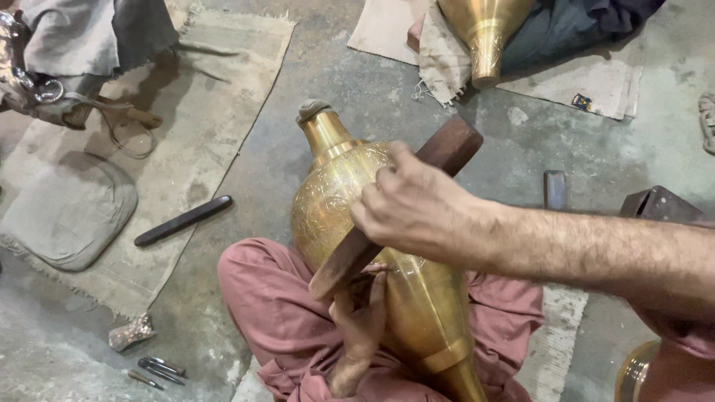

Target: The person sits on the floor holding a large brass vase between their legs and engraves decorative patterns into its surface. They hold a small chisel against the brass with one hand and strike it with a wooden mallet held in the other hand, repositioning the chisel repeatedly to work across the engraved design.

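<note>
1. The left hand [359,320] is low down by the pink trousers [275,305]. Its fingers press a small tool I cannot see well against the brass vase [417,298].
2. The vase lies across the person's lap, with its neck pointing away over the floor [357,82].
3. The right hand [410,205] is clenched around a wooden block [447,149]. The block slants down over the round belly of the vase.
4. Some small metal tools [156,370] lie on the floor near the left knee.
5. A dark bar [183,220] lies at the edge of a cloth mat [223,89] on the left.
6. Far off, near the top edge, another brass vase [484,37] rests on a cloth [443,59].
</note>
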